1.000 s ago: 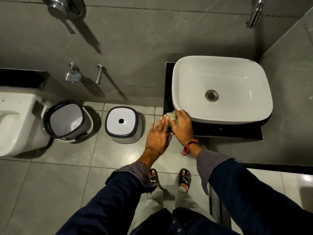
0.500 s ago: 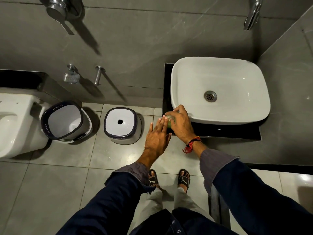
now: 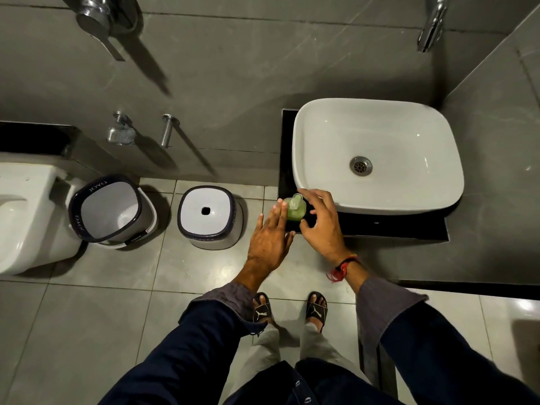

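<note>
A small green pump bottle (image 3: 295, 211) stands on the front left corner of the black counter (image 3: 380, 228), next to the white basin (image 3: 377, 112). My left hand (image 3: 268, 238) is held flat with straight fingers just left of the bottle, its fingertips level with the pump. My right hand (image 3: 323, 226) hovers on the bottle's right side with fingers spread and loosely curved. Its index finger reaches past the pump head and its thumb is near the bottle's base. Neither hand grips the bottle.
A chrome tap (image 3: 432, 24) juts from the wall above the basin. On the tiled floor to the left stand an upturned white stool (image 3: 209, 211) and a white bucket (image 3: 137, 200). A white toilet (image 3: 20, 214) is at the far left. My sandalled feet stand below the counter.
My right hand has come off the top of the green bottle and moved right, uncovering it. My left hand has stayed beside it.
</note>
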Motion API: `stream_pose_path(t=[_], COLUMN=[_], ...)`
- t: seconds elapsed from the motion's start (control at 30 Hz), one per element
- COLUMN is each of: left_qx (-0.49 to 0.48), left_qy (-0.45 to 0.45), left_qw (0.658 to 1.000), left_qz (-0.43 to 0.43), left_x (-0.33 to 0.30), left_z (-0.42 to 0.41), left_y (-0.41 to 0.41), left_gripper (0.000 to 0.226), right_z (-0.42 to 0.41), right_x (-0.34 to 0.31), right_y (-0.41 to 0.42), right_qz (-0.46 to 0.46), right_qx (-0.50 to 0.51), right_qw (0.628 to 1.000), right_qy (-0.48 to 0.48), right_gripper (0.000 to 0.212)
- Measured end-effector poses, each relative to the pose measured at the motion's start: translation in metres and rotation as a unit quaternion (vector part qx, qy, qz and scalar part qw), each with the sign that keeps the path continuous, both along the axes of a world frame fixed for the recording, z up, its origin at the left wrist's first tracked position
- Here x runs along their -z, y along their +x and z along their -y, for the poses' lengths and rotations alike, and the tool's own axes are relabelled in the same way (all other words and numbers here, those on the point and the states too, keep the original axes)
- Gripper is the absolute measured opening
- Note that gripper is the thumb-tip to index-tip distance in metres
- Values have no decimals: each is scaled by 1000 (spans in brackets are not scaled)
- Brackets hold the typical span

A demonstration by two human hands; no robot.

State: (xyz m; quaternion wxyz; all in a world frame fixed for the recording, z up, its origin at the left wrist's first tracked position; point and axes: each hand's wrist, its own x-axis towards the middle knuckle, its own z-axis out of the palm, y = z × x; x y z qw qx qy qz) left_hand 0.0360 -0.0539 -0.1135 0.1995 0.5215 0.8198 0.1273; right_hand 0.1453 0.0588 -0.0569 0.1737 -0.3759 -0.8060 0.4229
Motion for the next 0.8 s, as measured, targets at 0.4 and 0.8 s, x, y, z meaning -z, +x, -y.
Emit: stream_pose_path(t=[0.4,0.8], left_qx=[-114,-105], left_qy=[48,49], left_qw=[975,973], left_qz=[183,197], left_x=[-5,-11], left_z=[-8,-19], left_y=[9,0], left_gripper=[68,64], right_z=[34,14], right_x=[24,23], right_y=[1,-14], right_qz=[23,-36], right_qx=[153,119], right_qw=[978,942], right_qy=[-142,-312], right_gripper=[59,72])
